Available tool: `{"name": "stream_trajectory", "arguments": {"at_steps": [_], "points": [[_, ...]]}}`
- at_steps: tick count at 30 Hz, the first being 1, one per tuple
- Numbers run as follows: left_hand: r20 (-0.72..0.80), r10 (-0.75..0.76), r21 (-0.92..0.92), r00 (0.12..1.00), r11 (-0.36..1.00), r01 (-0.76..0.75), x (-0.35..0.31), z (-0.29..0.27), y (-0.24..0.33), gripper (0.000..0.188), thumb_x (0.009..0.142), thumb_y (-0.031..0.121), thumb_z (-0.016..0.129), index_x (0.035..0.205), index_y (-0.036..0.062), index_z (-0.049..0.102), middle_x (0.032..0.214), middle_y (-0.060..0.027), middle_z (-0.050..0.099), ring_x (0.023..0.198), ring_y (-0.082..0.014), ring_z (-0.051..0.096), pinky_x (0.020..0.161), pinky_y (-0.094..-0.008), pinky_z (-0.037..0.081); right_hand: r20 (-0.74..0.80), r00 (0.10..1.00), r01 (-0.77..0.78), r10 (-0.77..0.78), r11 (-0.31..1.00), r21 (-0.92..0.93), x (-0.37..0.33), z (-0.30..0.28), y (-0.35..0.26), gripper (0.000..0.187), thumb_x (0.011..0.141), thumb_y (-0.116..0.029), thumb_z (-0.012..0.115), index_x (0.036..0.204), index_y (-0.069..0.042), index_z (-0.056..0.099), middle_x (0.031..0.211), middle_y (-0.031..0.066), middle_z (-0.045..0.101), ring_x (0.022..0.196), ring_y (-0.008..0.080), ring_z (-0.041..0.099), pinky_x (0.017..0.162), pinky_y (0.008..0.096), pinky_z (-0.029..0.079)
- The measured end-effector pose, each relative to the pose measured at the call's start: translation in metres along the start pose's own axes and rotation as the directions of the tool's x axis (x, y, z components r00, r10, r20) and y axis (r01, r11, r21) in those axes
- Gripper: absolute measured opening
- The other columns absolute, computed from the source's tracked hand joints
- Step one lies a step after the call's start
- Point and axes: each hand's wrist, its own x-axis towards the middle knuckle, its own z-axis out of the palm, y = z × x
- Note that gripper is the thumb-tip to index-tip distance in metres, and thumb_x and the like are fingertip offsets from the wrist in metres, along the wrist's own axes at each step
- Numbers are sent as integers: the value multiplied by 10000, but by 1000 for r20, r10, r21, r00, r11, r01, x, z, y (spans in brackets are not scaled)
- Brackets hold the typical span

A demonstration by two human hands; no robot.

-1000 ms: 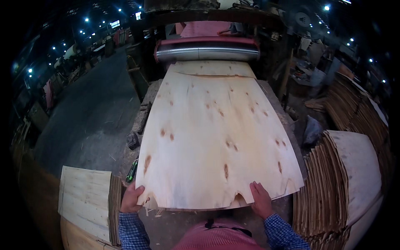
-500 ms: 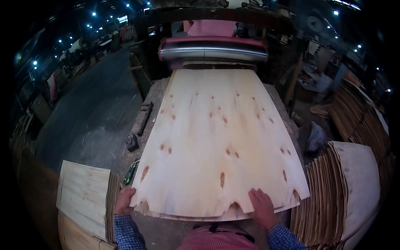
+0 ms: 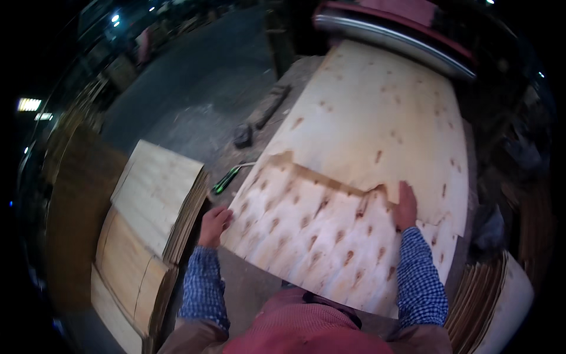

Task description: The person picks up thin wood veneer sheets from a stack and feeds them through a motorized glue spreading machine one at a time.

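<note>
A pale veneer sheet (image 3: 377,124) with brown knots lies on the feed table, its far end at a metal roller (image 3: 401,38). Its ragged near edge crosses a second, more heavily knotted veneer sheet (image 3: 318,230) beneath. My right hand (image 3: 405,206) rests on the upper sheet by its near edge, fingers stretched out. Beside the lower sheet's left edge is my left hand (image 3: 215,225), its fingers loosely bent and apart; whether it touches the edge is unclear. A green-handled tool (image 3: 226,180) lies left of the sheets.
Stacks of veneer (image 3: 156,194) stand at my left, and another veneer stack (image 3: 480,301) at the lower right. Dark blocks (image 3: 242,135) sit along the table's left margin. Beyond them stretches a grey floor (image 3: 194,88).
The upper sheet has slid away toward the roller, baring the knotted sheet beneath. My right hand has moved forward with it; my left has come off its corner. The view has turned left and down.
</note>
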Motion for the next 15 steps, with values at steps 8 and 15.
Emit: {"name": "stream_trajectory", "arguments": {"at_steps": [8,15], "points": [[-117,142,492,983,868,-67,64,7,-32,289,827,228,677,1012,8,708,889,-131,719,829,-184,679,736,-299,518,91,985,-131,144,983,-132,56,14,3,500,901,-207,598,1357,-35,485,1419,193,470,1303,406,438,1073,477,382],[-5,-14,599,1000,801,14,81,-10,-7,231,835,221,721,762,10,663,625,-64,619,533,-128,601,481,-307,492,32,990,-131,134,988,-87,-107,-20,-81,512,922,-232,574,1386,-41,476,1444,182,461,1367,382,377,1109,530,289]]}}
